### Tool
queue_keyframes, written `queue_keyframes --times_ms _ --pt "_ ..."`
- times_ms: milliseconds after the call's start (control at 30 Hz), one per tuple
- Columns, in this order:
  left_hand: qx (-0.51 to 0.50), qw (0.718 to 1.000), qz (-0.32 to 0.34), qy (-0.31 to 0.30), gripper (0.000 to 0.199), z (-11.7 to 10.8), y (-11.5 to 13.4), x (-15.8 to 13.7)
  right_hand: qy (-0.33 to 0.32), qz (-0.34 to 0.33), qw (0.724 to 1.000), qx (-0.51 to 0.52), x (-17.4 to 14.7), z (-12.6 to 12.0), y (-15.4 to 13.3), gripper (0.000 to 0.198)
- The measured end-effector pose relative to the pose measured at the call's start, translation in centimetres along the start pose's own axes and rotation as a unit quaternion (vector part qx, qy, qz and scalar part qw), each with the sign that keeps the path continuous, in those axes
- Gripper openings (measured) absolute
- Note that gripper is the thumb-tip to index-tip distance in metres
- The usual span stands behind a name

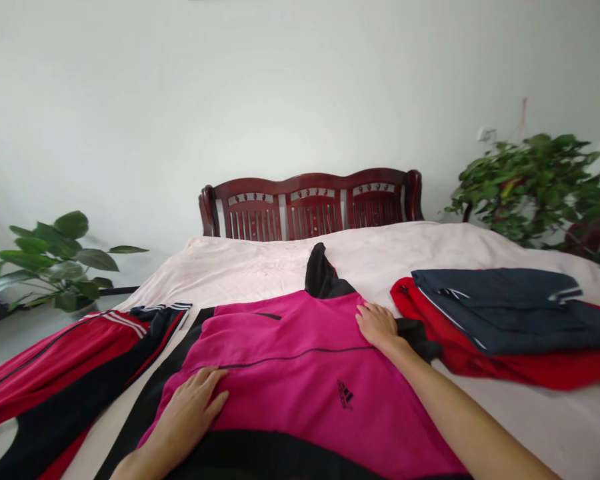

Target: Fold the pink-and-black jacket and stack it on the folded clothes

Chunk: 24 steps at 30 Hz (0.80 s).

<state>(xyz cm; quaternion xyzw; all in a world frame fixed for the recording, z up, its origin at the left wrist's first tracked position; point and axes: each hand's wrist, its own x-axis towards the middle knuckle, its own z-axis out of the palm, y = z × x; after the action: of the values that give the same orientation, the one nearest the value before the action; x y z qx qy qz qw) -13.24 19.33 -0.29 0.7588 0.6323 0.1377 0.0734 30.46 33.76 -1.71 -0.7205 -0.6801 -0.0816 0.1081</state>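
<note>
A magenta jacket (290,333) with black panels and a dark zip line lies spread out before me on the bed. Its black collar (325,277) sticks up at the far side. My left hand (197,403) rests on the jacket's near left part, fingers extended and the thumb apart. Farther off, my right hand (377,325) lies on the magenta cloth close to the collar, its fingers stretched out flat. Part of a black sleeve shows just beyond my right wrist. Neither hand appears to grip the fabric.
Red and black clothing (65,373) lies at the left. At the right, a folded navy garment (500,310) rests on a red one (535,370). Behind the pale pink bedsheet (250,270) stands a dark red wooden bench back (310,207). Leafy plants (530,187) flank the bed.
</note>
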Motion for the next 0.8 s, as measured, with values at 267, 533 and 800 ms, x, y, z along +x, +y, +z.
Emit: queue_keyframes --times_ms 267,533,800 --pt "0.093 0.992 -0.083 0.010 0.056 0.3 -5.8 -0.5 0.008 0.051 0.998 -0.024 0.3 -0.3 2.2 0.039" --pt "0.116 0.990 -0.081 0.027 0.065 2.0 -7.1 -1.2 -0.016 0.072 0.996 -0.039 0.8 -0.3 3.0 0.043" --pt "0.148 0.983 -0.110 -0.018 0.066 0.9 -5.2 -1.2 -0.059 0.102 0.992 -0.052 0.7 -0.9 4.2 0.043"
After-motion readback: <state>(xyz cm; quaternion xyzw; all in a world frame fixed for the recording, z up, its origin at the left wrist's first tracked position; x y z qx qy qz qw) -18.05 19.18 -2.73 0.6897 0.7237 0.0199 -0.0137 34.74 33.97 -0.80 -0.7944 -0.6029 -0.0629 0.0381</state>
